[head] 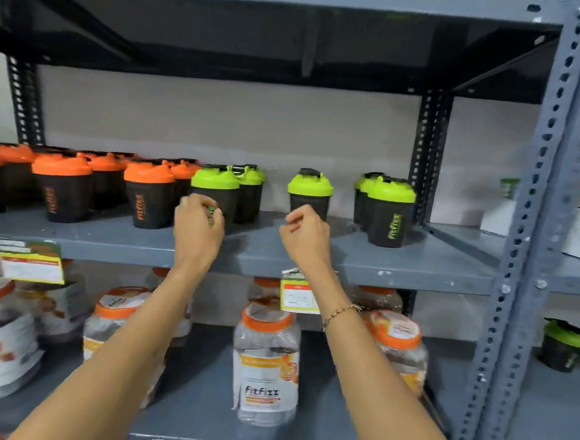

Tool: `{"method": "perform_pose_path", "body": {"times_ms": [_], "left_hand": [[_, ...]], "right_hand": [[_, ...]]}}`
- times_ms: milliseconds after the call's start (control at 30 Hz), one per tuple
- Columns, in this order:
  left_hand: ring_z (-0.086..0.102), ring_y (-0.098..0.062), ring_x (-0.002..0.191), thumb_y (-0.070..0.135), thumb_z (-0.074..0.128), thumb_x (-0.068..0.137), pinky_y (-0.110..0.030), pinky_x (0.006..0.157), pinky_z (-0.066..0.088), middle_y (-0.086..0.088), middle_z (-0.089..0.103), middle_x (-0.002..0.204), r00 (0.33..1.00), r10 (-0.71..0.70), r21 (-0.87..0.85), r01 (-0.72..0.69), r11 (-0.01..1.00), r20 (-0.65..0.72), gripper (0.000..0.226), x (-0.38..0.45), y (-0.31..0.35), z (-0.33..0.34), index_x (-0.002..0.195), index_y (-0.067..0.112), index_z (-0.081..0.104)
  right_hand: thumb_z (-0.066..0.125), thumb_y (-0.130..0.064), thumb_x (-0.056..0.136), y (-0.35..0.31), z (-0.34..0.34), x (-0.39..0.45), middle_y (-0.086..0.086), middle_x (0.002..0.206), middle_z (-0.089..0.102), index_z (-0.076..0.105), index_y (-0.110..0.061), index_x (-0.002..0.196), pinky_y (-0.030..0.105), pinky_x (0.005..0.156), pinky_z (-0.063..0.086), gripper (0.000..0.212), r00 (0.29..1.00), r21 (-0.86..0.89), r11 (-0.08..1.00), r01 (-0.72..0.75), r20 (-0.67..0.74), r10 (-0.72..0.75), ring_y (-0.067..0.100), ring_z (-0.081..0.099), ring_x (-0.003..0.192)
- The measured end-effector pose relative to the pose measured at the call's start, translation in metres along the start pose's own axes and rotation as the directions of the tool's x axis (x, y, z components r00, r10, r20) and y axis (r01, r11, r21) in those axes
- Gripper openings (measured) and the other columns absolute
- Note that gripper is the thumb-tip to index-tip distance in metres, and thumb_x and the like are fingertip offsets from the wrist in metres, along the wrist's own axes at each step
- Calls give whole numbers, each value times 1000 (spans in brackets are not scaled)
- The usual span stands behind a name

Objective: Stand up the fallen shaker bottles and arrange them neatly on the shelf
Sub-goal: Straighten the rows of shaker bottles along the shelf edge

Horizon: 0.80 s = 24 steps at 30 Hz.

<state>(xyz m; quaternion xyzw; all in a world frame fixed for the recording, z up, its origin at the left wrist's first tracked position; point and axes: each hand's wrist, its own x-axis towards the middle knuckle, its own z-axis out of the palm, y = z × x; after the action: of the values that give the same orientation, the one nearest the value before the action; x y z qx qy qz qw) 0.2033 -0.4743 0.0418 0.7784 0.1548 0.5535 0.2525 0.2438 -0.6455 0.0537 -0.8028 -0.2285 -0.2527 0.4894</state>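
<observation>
Black shaker bottles stand upright on the middle shelf [416, 259]. The orange-lidded shakers [61, 183] fill the left side in rows. Green-lidded ones stand to the right. My left hand [197, 228] is curled around the lower body of the front green-lidded shaker [215, 182], whose green logo shows between my fingers. A lone green-lidded shaker [310, 188] stands mid-shelf. My right hand [306, 238] hovers just in front of its base, fingers loosely curled and holding nothing. A group of green-lidded shakers [389, 209] stands at the right end.
A perforated steel upright [527, 236] bounds the shelf on the right. Clear jars with orange lids [265, 362] fill the shelf below. Price tags [299, 294] hang from the shelf's front edge. One more green-lidded shaker [563, 345] stands on the neighbouring lower shelf.
</observation>
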Motion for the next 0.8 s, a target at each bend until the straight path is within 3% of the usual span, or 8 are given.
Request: {"method": "perform_pose_path", "body": {"times_ms": [67, 167, 267, 400, 567, 700, 800], "left_hand": [[47, -37, 108, 16, 62, 85, -39, 93, 35, -22, 50, 115, 997, -42, 59, 45, 997, -63, 35, 13, -25, -17, 114, 0, 52], [38, -41, 120, 23, 69, 83, -47, 98, 37, -25, 35, 132, 988, -144, 188, 153, 970, -61, 66, 33, -56, -41, 131, -6, 34], [35, -42, 123, 29, 77, 76, -49, 99, 39, -24, 29, 136, 981, -173, 223, 149, 963, 89, 90, 60, -85, -52, 138, -8, 24], [25, -38, 129, 41, 80, 70, -40, 110, 25, -23, 23, 141, 931, -220, 176, 174, 969, 291, 110, 86, -103, -48, 142, -9, 14], [27, -37, 135, 33, 85, 67, -44, 112, 29, -24, 26, 145, 863, -332, 68, 333, 941, 381, 114, 87, -114, -39, 144, -5, 10], [37, -42, 130, 23, 77, 77, -47, 109, 34, -27, 35, 141, 859, -350, 68, 351, 934, 374, 90, 86, -122, -36, 139, -5, 19], [38, -42, 129, 22, 73, 81, -47, 106, 35, -27, 37, 139, 865, -351, 91, 342, 935, 359, 76, 84, -120, -36, 134, -6, 26]], "right_hand": [[67, -11, 82, -17, 29, 1, 9, 83, 66, 63, -4, 102, 30, 89, 48, 22, 997, -11, 1000, -11, 80, 11, 29, 64, 99], [73, -32, 82, -38, 66, 7, 17, 123, 60, 50, 1, 125, 35, 97, 44, 58, 978, -71, 997, -42, 201, 55, 31, 54, 119], [77, -46, 74, -54, 96, 14, 21, 137, 48, 36, 9, 132, 40, 103, 42, 90, 953, -130, 986, -103, 270, 135, 34, 46, 129], [82, -50, 65, -62, 123, 28, 20, 144, 42, 21, 8, 137, 46, 108, 39, 110, 926, -139, 973, -184, 308, 219, 36, 42, 133], [83, -46, 65, -62, 130, 31, 18, 140, 47, 26, 3, 134, 45, 105, 42, 102, 932, -171, 967, -190, 280, 232, 35, 46, 130], [85, -41, 65, -57, 130, 31, 18, 136, 52, 37, 2, 130, 38, 99, 46, 92, 943, -163, 962, -217, 220, 250, 33, 49, 126], [85, -37, 67, -54, 129, 29, 20, 132, 55, 37, 3, 126, 42, 98, 47, 86, 952, -176, 950, -259, 123, 282, 35, 52, 123]]}}
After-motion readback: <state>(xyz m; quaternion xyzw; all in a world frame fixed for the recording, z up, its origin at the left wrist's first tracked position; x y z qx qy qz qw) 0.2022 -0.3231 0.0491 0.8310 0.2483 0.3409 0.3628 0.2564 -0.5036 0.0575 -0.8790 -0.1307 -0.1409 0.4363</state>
